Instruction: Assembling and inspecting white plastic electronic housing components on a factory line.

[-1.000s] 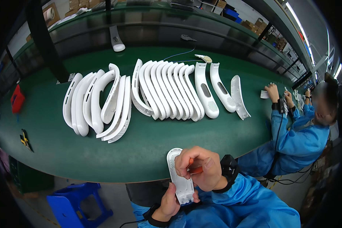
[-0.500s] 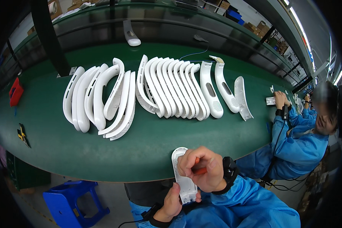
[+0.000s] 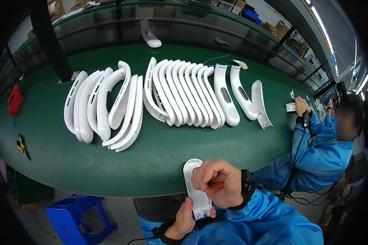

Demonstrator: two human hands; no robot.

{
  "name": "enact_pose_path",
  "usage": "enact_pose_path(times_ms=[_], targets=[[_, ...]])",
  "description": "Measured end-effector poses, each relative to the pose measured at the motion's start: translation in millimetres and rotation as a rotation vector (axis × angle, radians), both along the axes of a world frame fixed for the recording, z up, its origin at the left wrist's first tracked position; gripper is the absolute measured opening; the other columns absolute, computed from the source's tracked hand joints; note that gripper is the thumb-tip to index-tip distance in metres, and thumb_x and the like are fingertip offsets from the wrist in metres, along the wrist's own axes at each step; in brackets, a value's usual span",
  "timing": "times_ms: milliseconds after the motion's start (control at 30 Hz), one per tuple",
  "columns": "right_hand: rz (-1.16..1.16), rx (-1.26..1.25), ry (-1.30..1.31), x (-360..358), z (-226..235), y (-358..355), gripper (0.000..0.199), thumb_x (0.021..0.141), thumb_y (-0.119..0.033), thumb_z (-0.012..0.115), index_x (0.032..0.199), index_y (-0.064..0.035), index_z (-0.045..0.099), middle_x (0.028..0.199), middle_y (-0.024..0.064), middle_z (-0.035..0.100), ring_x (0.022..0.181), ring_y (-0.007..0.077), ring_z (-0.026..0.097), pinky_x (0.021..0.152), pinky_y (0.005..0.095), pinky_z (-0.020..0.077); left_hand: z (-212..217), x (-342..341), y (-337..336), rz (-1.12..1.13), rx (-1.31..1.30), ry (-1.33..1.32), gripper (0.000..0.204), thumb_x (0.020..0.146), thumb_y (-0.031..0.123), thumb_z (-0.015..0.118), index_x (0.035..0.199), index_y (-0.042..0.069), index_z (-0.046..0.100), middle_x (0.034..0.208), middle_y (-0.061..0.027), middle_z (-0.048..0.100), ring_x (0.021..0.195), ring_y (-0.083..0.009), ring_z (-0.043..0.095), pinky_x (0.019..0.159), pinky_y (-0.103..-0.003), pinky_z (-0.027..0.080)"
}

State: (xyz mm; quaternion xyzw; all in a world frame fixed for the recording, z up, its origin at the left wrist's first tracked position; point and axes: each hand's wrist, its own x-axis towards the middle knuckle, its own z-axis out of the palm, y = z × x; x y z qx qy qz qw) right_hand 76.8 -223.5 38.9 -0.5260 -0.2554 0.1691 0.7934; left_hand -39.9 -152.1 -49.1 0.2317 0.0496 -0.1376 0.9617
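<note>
My left hand (image 3: pixel 185 219) grips the lower end of a white plastic shell (image 3: pixel 200 200), its thumb along one side. The shell's inner face is turned up, with a patch of small round holes at the far end, by the table's front edge. Above the shell, my right hand (image 3: pixel 220 182) is closed around an orange-handled tool (image 3: pixel 216 185). The tool's tip is hidden behind my fingers, so I cannot tell whether it touches the shell. Farther back on the table, a row of similar curved white shells (image 3: pixel 188 94) stands side by side.
Left of the row lies another group of white shells (image 3: pixel 86 108). Yellow-and-black pliers (image 3: pixel 23 147) and a red bin (image 3: pixel 15 100) are at the far left. A blue stool (image 3: pixel 77 218) stands below the table. To the right, a co-worker in blue (image 3: pixel 323 155) handles a white part.
The view has shifted slightly. Both hands keep their hold on the shell and the orange-handled tool, with hardly any movement. The co-worker's head has turned.
</note>
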Motion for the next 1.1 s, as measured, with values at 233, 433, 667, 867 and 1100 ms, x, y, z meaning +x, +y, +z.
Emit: enact_pose_path(times_ms=[233,433,667,867,1100], targets=[[-0.049,0.040,-0.018,0,1,-1,0.055,0.099,-0.052,0.036,0.091,0.0011,0.047,0.068,0.0130,0.047,0.053,0.0169,0.037,0.051,0.0331,0.0325,0,-3,1,0.006,0.009,0.025,0.068,0.101,0.054,0.019,0.117,-0.006,0.048,0.093,-0.0147,0.062,0.083,-0.0218,0.062,0.079,-0.035,0.051],[-0.050,0.020,-0.018,-1,1,1,0.055,0.099,-0.052,0.034,0.091,0.0006,0.046,0.067,0.0128,0.046,0.053,0.0163,0.036,0.051,0.0330,0.0325,0,-2,1,-0.002,0.015,0.015,0.068,0.101,0.053,0.017,0.116,-0.006,0.048,0.093,-0.0147,0.062,0.083,-0.0216,0.062,0.079,-0.035,0.051],[-0.043,0.051,-0.024,0,-3,3,0.055,0.100,-0.052,0.034,0.090,0.0010,0.046,0.067,0.0129,0.046,0.053,0.0164,0.037,0.051,0.0330,0.0327,-2,-1,1,-0.002,0.037,-0.011,0.069,0.101,0.054,0.018,0.116,-0.006,0.049,0.092,-0.0146,0.062,0.083,-0.0218,0.062,0.079,-0.035,0.051],[-0.062,0.011,-0.075,-2,-4,6,0.056,0.099,-0.051,0.036,0.089,0.0028,0.047,0.066,0.0136,0.047,0.051,0.0164,0.037,0.050,0.0327,0.0328,1,-3,3,0.009,0.043,0.009,0.070,0.100,0.055,0.018,0.116,-0.005,0.049,0.092,-0.0147,0.063,0.083,-0.0220,0.063,0.078,-0.034,0.051],[-0.121,-0.052,-0.215,-8,-8,14,0.059,0.099,-0.050,0.039,0.084,0.0054,0.050,0.064,0.0136,0.048,0.048,0.0165,0.038,0.047,0.0337,0.0336,6,0,-1,0.019,-0.041,0.044,0.067,0.100,0.054,0.019,0.125,-0.003,0.043,0.100,-0.0162,0.062,0.085,-0.0249,0.064,0.077,-0.037,0.053]])
